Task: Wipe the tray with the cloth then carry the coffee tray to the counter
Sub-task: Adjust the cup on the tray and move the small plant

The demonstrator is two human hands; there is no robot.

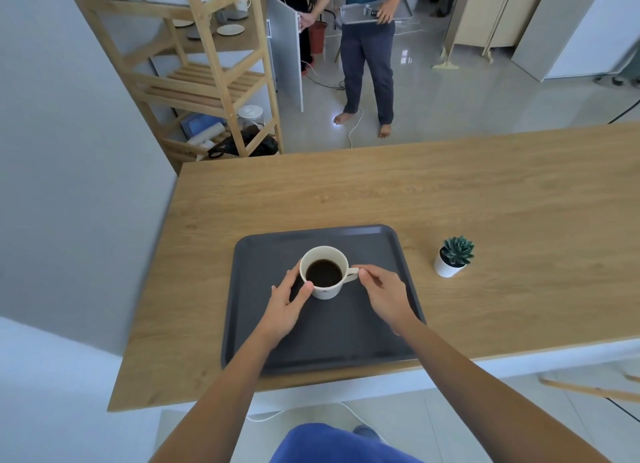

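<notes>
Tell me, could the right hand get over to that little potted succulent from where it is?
Probably yes. The right hand is at the cup's handle, and only bare tray and tabletop lie between it and the potted succulent.

On the surface [450, 192]: 1 dark tray [363, 338], 1 cup [323, 272] of coffee, 1 potted plant [453, 256], 2 hands on the cup, left [287, 303] and right [386, 294]; beyond it, 1 wooden shelf [207, 78], 1 standing person [369, 50].
</notes>
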